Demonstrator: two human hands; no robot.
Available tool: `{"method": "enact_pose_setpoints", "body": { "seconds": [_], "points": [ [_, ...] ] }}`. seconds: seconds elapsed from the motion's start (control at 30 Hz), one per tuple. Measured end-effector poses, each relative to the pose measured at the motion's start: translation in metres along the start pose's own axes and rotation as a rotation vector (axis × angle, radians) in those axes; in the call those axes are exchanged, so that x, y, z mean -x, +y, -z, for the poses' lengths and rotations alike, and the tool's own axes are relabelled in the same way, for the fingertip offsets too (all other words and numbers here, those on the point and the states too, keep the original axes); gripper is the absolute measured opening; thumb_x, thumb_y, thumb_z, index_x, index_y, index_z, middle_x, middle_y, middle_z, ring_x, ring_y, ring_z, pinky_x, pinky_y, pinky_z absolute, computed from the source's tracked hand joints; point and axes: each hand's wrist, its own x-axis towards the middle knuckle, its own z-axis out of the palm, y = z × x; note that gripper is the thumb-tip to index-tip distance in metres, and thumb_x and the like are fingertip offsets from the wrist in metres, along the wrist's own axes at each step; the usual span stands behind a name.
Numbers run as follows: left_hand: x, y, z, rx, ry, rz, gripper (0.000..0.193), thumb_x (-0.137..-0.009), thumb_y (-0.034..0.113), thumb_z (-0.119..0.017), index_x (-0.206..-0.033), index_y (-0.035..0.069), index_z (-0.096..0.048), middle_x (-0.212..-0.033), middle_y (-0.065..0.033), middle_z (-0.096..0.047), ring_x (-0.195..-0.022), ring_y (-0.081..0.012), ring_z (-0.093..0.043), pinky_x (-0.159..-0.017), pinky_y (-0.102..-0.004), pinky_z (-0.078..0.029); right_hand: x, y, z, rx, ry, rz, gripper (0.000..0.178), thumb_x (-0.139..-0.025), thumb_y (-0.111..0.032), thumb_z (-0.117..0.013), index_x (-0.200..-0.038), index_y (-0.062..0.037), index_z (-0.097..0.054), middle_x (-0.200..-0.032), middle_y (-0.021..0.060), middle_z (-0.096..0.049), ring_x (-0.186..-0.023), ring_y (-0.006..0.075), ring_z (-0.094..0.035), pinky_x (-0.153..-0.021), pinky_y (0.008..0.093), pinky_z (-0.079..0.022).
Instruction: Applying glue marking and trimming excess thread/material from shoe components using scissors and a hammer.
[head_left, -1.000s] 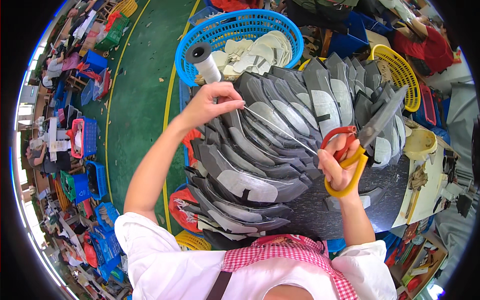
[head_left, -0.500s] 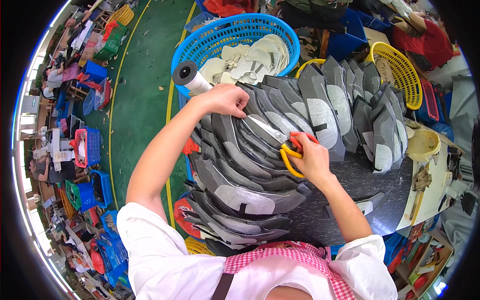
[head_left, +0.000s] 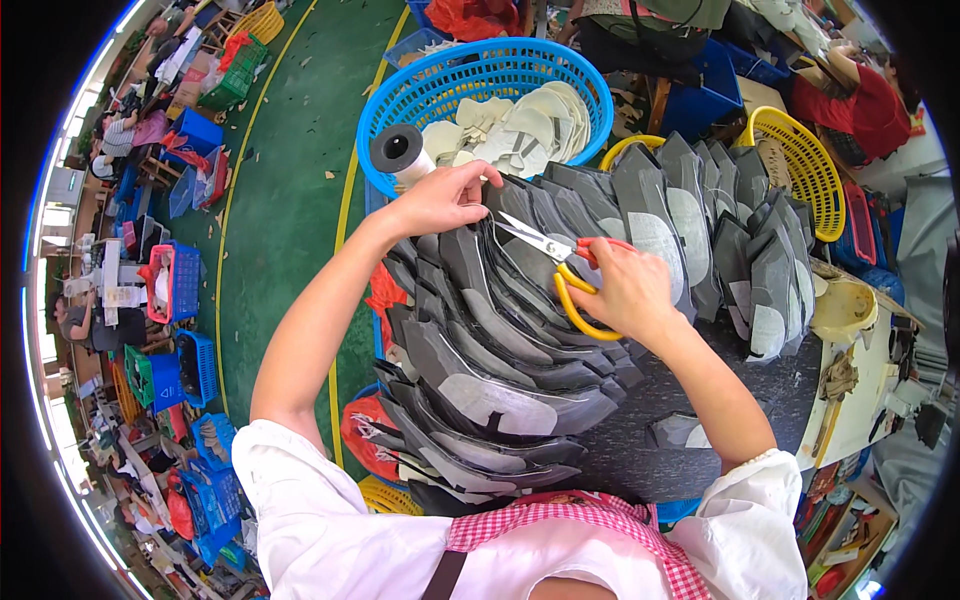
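Scissors (head_left: 559,250) point up-left, long axis diagonal; right grip (head_left: 638,292) clasping, left grip (head_left: 440,201) spread.

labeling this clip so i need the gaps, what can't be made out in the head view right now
Head view: whether the left hand pinches anything; too small to tell.
Head view: the spool's lower end, hidden by the left hand.
Head view: part of the scissors' handles, covered by the right hand.
Head view: the blue basket's floor under the pale pieces.
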Motion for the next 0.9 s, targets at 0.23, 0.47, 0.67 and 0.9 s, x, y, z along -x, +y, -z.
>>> {"method": "enact_pose_setpoints", "body": {
  "seconds": [0.23,0.47,0.67,0.9],
  "points": [
    [0.013,0.003,-0.006,0.012,0.151,-0.075,0.034,-0.076,0.0,-0.054,-0.11,0.004,-0.049,-0.071,-0.0009,-0.049,-0.069,-0.0083,-0.049,-0.066,-0.0235,-0.04,-0.017,-0.003,-0.014,0.11,-0.118,0.081,0.041,-0.07,-0.044,-0.065,-0.086,-0.0073,-0.055,-0.065,0.0086,-0.061,-0.06,0.0261,-0.061,-0.053,0.0376,-0.046],
    [0.058,0.046,-0.042,0.605,0.401,-0.123,0.032,-0.082,0.001,-0.052,-0.113,0.004,-0.049,-0.078,0.0021,-0.048,-0.071,-0.0053,-0.046,-0.066,-0.0196,-0.038,0.063,0.02,-0.022,-0.093,0.05,-0.126,0.042,-0.071,-0.042,-0.066,-0.095,-0.009,-0.055,-0.066,0.0066,-0.062,-0.063,0.0267,-0.062,-0.056,0.0371,-0.046],
    [0.079,0.108,-0.084,0.607,-0.014,-0.239,0.035,-0.082,-0.002,-0.052,-0.115,0.003,-0.046,-0.079,0.0,-0.047,-0.07,-0.006,-0.045,-0.063,-0.0205,-0.038,0.095,0.032,-0.02,-0.456,0.052,-0.413,0.034,-0.075,-0.03,-0.069,-0.078,-0.0039,-0.048,-0.057,0.0042,-0.049,-0.052,0.0127,-0.052,-0.048,0.0283,-0.037],
    [0.046,0.112,-0.084,0.564,-0.04,-0.288,0.045,-0.077,-0.003,-0.053,-0.12,0.004,-0.042,-0.078,-0.0021,-0.052,-0.068,-0.0078,-0.05,-0.061,-0.0227,-0.04,0.065,-0.033,0.011,-1.668,0.014,-0.268,0.027,-0.077,-0.002,-0.063,-0.091,-0.0072,-0.042,-0.07,0.0009,-0.052,-0.057,0.007,-0.049,-0.051,0.0203,-0.039]
  ]
}}
